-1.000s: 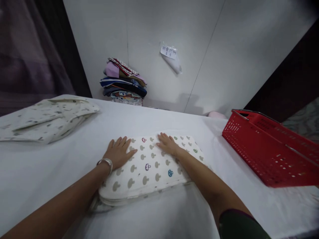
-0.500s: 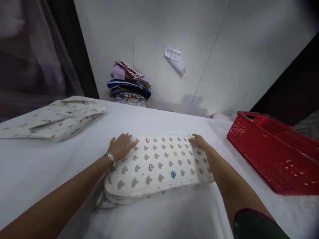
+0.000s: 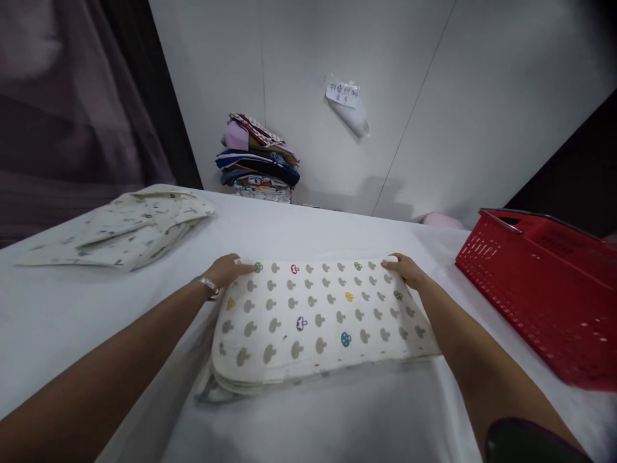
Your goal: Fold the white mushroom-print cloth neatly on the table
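A folded white cloth (image 3: 318, 318) printed with mushrooms, mostly grey with a few coloured ones, lies in layers on the white-covered table before me. My left hand (image 3: 231, 270), with a silver bracelet on the wrist, grips its far left corner, thumb on top and fingers out of sight beneath. At the far right corner, my right hand (image 3: 405, 268) pinches the edge in the same way. The near edge shows several stacked layers, and a loose fold sticks out at the lower left.
Another patterned white cloth (image 3: 144, 225) lies crumpled at the table's left. Against the wall stands a stack of folded fabrics (image 3: 260, 161). A red plastic basket (image 3: 540, 283) sits at the right. A paper note (image 3: 342, 94) is fixed to the wall.
My left hand was lying spread on the cloth and now grasps its far left corner. My right hand has closed on the far right corner. The view has shifted slightly.
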Motion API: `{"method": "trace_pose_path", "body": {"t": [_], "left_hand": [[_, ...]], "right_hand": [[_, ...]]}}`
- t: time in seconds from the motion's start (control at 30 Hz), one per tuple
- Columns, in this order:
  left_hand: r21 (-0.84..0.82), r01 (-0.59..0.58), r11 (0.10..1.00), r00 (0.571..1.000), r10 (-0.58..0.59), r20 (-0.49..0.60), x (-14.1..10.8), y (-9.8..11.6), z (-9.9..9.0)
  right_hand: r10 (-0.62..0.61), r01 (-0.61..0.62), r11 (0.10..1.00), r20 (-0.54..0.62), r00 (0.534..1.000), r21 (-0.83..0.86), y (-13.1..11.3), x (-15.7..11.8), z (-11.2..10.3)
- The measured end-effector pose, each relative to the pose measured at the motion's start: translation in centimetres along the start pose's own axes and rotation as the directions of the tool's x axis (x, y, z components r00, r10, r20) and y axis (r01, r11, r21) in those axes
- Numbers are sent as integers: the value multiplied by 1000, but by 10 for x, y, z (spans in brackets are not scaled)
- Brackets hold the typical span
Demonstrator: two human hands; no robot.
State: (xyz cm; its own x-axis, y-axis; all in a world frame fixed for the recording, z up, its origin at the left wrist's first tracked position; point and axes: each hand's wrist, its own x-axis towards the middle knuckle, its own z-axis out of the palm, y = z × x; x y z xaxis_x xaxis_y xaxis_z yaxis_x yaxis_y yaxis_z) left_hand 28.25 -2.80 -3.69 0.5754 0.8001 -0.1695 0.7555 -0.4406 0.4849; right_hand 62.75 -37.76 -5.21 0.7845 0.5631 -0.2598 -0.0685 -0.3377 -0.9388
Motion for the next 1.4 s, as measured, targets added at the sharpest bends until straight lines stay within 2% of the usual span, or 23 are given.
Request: {"method": "trace_pose_path", "body": {"t": [0.13, 0.23, 0.3, 0.37, 0.43, 0.53, 0.63, 0.73, 0.83, 0.9, 0.97, 1.03, 1.17, 1.3, 1.4], "left_hand": [[-98, -17, 995, 996, 8, -91, 21, 15, -4], [-29, -27, 999, 990, 23, -141, 36, 27, 7], [9, -22, 1000, 991, 23, -135, 40, 29, 21], [1, -27, 1000, 990, 26, -137, 42, 26, 34], [-40, -37, 999, 989, 31, -147, 43, 21, 42], [-80, -37, 996, 989, 25, -146, 43, 17, 43], [-92, -37, 995, 991, 25, -132, 37, 20, 34], [-32, -132, 991, 983, 127, -132, 15, 18, 24], [104, -321, 941, 936, 332, -116, -22, 2, 23], [163, -404, 900, 906, 419, -68, -48, -13, 30], [164, -430, 888, 899, 437, -10, -67, -24, 39], [125, -421, 898, 906, 424, 3, -77, -31, 47], [-58, -379, 924, 924, 375, -71, -75, -30, 50], [-298, -279, 913, 957, 239, -162, -81, -33, 39], [-448, -192, 873, 965, 85, -249, -102, -45, 32]], "right_hand": [[-119, 109, 992, -208, 971, -57, -1, 13, 0], [-216, 112, 943, -318, 923, -315, 6, 22, 5], [-259, 61, 859, -328, 909, -508, 14, 25, 9], [-277, 19, 788, -327, 903, -615, 22, 26, 12], [-286, 5, 764, -331, 899, -645, 28, 27, 13], [-271, -16, 746, -325, 906, -666, 27, 28, 11], [-270, -49, 673, -308, 912, -738, 20, 22, 10], [-420, 8, 502, -235, 877, -865, 17, 4, 16], [-587, 199, 304, -18, 810, -932, 28, -22, 28], [-557, 302, 231, 129, 820, -925, 41, -35, 35], [-463, 328, 216, 199, 864, -920, 54, -43, 41], [-403, 308, 220, 202, 893, -926, 62, -45, 43], [-395, 303, 220, 199, 897, -927, 62, -42, 42], [-367, 269, 278, 157, 917, -922, 49, -46, 44], [-433, 290, 366, 113, 894, -884, 34, -64, 67]]}}
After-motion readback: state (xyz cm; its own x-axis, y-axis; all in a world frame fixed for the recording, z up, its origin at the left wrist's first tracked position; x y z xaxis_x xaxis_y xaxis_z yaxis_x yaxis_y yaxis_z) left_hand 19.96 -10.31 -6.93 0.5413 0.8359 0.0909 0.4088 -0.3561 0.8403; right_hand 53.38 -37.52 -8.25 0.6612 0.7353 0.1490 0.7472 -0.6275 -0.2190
